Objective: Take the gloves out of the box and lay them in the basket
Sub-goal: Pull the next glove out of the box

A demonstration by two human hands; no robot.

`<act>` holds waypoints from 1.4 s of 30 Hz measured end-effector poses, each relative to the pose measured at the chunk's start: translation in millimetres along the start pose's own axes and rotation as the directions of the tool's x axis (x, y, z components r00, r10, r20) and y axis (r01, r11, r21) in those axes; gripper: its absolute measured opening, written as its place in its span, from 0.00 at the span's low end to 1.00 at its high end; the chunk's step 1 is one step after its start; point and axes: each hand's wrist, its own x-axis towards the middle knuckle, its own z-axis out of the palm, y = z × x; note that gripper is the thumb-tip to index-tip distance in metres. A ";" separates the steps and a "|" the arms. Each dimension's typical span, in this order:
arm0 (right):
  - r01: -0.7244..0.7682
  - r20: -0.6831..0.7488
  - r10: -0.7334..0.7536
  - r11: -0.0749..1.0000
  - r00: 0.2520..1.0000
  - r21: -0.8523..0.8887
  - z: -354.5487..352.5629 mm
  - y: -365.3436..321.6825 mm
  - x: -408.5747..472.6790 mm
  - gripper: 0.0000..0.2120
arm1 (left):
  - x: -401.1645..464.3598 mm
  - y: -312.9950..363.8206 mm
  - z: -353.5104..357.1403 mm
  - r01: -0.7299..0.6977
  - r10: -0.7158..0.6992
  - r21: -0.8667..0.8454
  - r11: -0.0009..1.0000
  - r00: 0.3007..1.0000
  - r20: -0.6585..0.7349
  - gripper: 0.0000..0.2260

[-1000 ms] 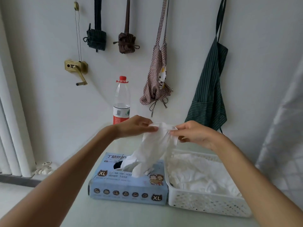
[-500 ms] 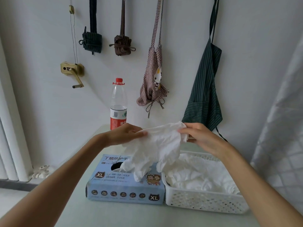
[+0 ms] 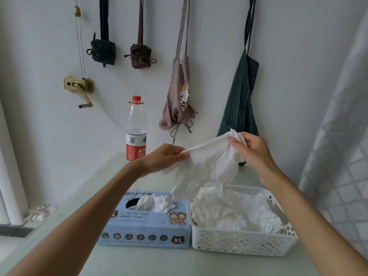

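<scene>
Between my two hands, in the head view, hangs one thin white disposable glove (image 3: 209,164), stretched by its cuff above the table. My left hand (image 3: 163,158) pinches the cuff's left end with thumb and fingertips; my right hand (image 3: 253,150) pinches the right end, held a little higher, fingers curled round the bunched edge. The glove's fingers dangle below the grip, their tips over the near-left corner of the white perforated plastic basket (image 3: 243,242) and the right end of the light blue cardboard glove box (image 3: 143,230).

Below my right hand, the basket holds a loose heap of white gloves (image 3: 237,212); I cannot count them, they are too crumpled together. Below my left hand, the box sits touching the basket's left wall, and one crumpled white glove (image 3: 155,203) sticks out of its dark oval opening.

Both containers rest on the pale green table (image 3: 139,261). Beyond my left hand stands one clear plastic bottle with a red cap and red label (image 3: 136,132). On the wall beyond the grip hang four aprons, two of them rolled up.
</scene>
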 end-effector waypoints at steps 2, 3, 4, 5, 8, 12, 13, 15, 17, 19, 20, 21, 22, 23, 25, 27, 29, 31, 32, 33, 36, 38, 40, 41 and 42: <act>0.010 -0.010 -0.010 1.000 1.000 -0.004 -2.9 0.8 -2.2 0.18 | 2.2 -0.9 10.1 0.018 -0.020 -0.021 1.000 0.995 -0.096 0.14; 0.011 -0.015 -0.011 1.000 1.000 0.003 -4.6 0.8 -3.9 0.20 | 2.5 -0.4 14.7 0.021 -0.026 -0.036 0.999 0.989 -0.144 0.14; 0.016 -0.022 -0.016 1.000 1.000 0.012 -6.6 1.3 -5.3 0.21 | 2.7 0.5 18.9 0.019 -0.027 -0.048 0.999 0.983 -0.180 0.13; 0.018 -0.039 -0.017 1.000 0.999 0.018 -8.3 1.7 -6.5 0.22 | 3.3 0.6 22.0 0.012 -0.023 -0.057 0.998 0.979 -0.203 0.12; 0.056 -0.105 -0.058 0.998 0.993 -0.016 -13.5 2.4 -11.2 0.11 | 5.5 1.8 26.8 -0.006 0.003 -0.015 1.000 0.976 -0.220 0.12; 0.148 -0.215 -0.170 0.982 0.962 -0.117 -21.0 1.2 -17.5 0.07 | 11.1 1.4 31.0 -0.008 0.021 0.052 0.999 0.969 -0.247 0.11; 0.165 -0.251 -0.197 0.976 0.948 -0.144 -22.9 1.3 -19.0 0.07 | 12.5 1.5 32.9 -0.009 0.024 0.051 0.999 0.958 -0.286 0.10; 0.202 -0.301 -0.260 0.957 0.918 -0.209 -26.4 2.5 -22.3 0.06 | 14.5 2.7 37.3 -0.018 0.026 0.026 1.000 0.925 -0.379 0.09; 0.250 -0.321 -0.329 0.932 0.888 -0.263 -29.4 4.8 -26.5 0.06 | 14.2 8.2 42.5 -0.045 0.029 -0.024 0.999 0.892 -0.452 0.08; 0.296 -0.349 -0.388 0.911 0.853 -0.288 -31.8 5.6 -33.2 0.07 | 10.1 17.9 48.7 -0.093 0.039 -0.085 0.992 0.866 -0.498 0.07; 0.321 -0.363 -0.411 0.904 0.837 -0.284 -32.5 4.3 -37.5 0.07 | 7.1 23.5 51.7 -0.124 0.049 -0.111 0.986 0.855 -0.517 0.06; 0.344 -0.374 -0.427 0.899 0.823 -0.270 -32.8 1.8 -43.1 0.08 | 3.6 29.0 54.8 -0.154 0.062 -0.127 0.980 0.840 -0.539 0.06; 0.368 -0.384 -0.440 0.896 0.811 -0.249 -32.8 -1.7 -49.3 0.07 | 0.2 34.3 58.0 -0.182 0.077 -0.132 0.974 0.820 -0.567 0.05; 0.390 -0.393 -0.446 0.895 0.804 -0.216 -32.1 -5.7 -55.4 0.07 | -3.7 39.7 60.3 -0.208 0.093 -0.124 0.970 0.793 -0.602 0.05; 0.416 -0.407 -0.429 0.901 0.806 -0.124 -29.5 -11.9 -66.6 0.06 | -10.5 49.9 65.0 -0.249 0.119 -0.093 0.964 0.717 -0.687 0.05; 0.398 -0.412 -0.368 0.917 0.834 -0.013 -26.4 -10.8 -75.0 0.06 | -12.9 57.8 70.7 -0.250 0.115 -0.060 0.966 0.628 -0.770 0.05; 0.302 -0.396 -0.232 0.945 0.888 0.123 -22.3 0.6 -78.9 0.07 | -10.4 57.7 77.8 -0.201 0.118 0.001 0.979 0.572 -0.812 0.05; 0.144 -0.361 -0.077 0.976 0.929 0.163 -20.9 26.6 -76.7 0.08 | -1.0 46.2 88.1 -0.107 0.151 0.109 0.988 0.596 -0.788 0.05; 0.062 -0.344 -0.017 0.991 0.939 0.120 -21.8 43.5 -74.0 0.08 | 6.6 36.0 94.8 -0.044 0.162 0.175 0.984 0.644 -0.748 0.05; -0.010 -0.331 0.020 0.999 0.944 0.034 -24.2 59.9 -71.1 0.08 | 14.7 24.5 101.5 0.023 0.156 0.242 0.970 0.706 -0.691 0.05; -0.193 -0.335 0.073 0.921 0.940 -0.339 -35.1 105.1 -61.4 0.07 | 40.8 -9.5 122.4 0.176 0.065 0.434 0.884 0.871 -0.487 0.07; -0.255 -0.351 0.059 0.799 0.934 -0.545 -42.2 122.4 -56.7 0.08 | 56.1 -21.9 131.4 0.189 0.053 0.562 0.805 0.921 -0.385 0.10; -0.251 -0.316 0.036 0.695 0.948 -0.674 -47.8 129.9 -52.5 0.11 | 67.5 -27.2 135.5 0.151 0.087 0.674 0.723 0.948 -0.306 0.12; -0.245 -0.294 0.037 0.655 0.955 -0.715 -50.2 131.6 -49.7 0.11 | 72.3 -28.9 136.2 0.125 0.106 0.717 0.686 0.958 -0.268 0.12; -0.241 -0.274 0.043 0.619 0.961 -0.748 -52.8 133.9 -47.1 0.12 | 76.4 -31.2 137.2 0.099 0.117 0.749 0.655 0.966 -0.229 0.13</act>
